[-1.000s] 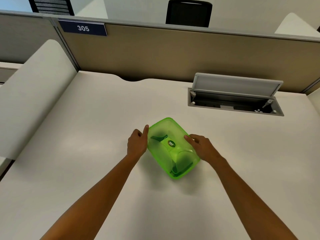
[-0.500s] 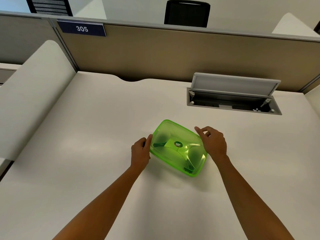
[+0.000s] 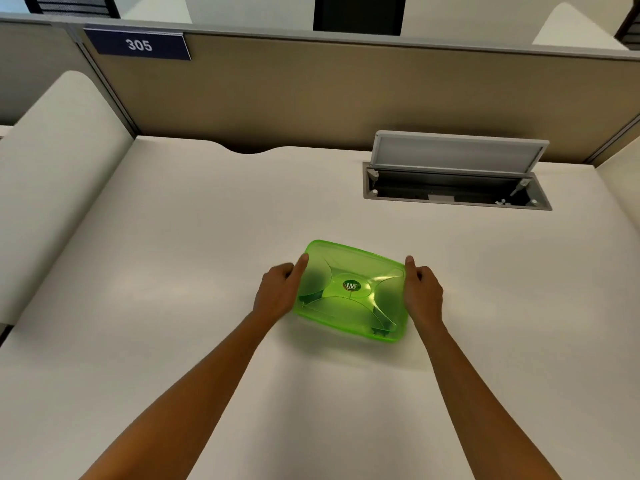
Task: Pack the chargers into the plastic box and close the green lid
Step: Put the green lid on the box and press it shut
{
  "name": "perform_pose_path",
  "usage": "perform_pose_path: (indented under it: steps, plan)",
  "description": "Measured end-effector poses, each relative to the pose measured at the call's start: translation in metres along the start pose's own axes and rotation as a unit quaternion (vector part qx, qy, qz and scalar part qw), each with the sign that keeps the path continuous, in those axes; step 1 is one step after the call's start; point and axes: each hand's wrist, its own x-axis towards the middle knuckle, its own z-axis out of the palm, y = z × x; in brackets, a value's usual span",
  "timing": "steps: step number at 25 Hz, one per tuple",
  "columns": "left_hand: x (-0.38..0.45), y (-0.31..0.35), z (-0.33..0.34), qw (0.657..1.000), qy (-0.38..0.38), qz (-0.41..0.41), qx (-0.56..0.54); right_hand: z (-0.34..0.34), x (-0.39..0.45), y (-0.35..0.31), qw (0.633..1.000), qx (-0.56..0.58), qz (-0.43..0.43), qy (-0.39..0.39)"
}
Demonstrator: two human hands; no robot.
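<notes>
The plastic box sits in the middle of the white desk with its translucent green lid (image 3: 351,289) on top, long side running left to right. A round label marks the lid's centre. Dark shapes show dimly through the green plastic; I cannot tell what they are. My left hand (image 3: 278,292) holds the box's left end, thumb along the lid edge. My right hand (image 3: 422,291) holds the right end the same way. No loose chargers are visible on the desk.
An open grey cable hatch (image 3: 453,178) is set in the desk (image 3: 173,271) at the back right, its flap standing up. A tan partition (image 3: 277,91) with a "305" sign (image 3: 138,45) runs along the back. A white divider (image 3: 52,168) stands at the left.
The box has turned clockwise from a diagonal position until its long side lies across the desk. Both hands slid from the long sides to the two short ends.
</notes>
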Motion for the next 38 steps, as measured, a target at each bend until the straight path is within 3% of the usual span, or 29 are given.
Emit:
perform_pose_path:
  steps: [5,12,26,30,34,36,38]
  plan:
    - [0.038,0.035,0.015,0.997,-0.008,-0.043,0.070,0.005,-0.004,-0.004,1.000,-0.014,0.020,0.009]
    - [0.042,0.027,0.020,0.998,-0.008,-0.054,-0.015,0.005,-0.006,-0.006,1.000,-0.024,0.008,0.015]
    - [0.047,0.023,0.020,0.996,-0.021,-0.062,-0.056,0.004,-0.006,-0.008,1.000,-0.017,0.016,0.019]
    - [0.038,0.024,0.020,0.997,0.024,-0.065,-0.040,0.003,-0.004,-0.009,1.000,-0.018,0.016,0.009]
    - [0.020,0.029,0.018,0.989,0.144,0.009,0.039,0.002,-0.007,-0.016,0.995,-0.060,-0.055,0.049]
    - [0.009,0.032,0.019,0.979,0.134,0.117,0.095,0.002,-0.015,-0.019,0.983,-0.096,-0.144,0.064]
    - [-0.004,0.028,0.022,0.972,0.076,0.186,0.121,0.006,-0.029,-0.016,0.970,-0.116,-0.210,0.030]
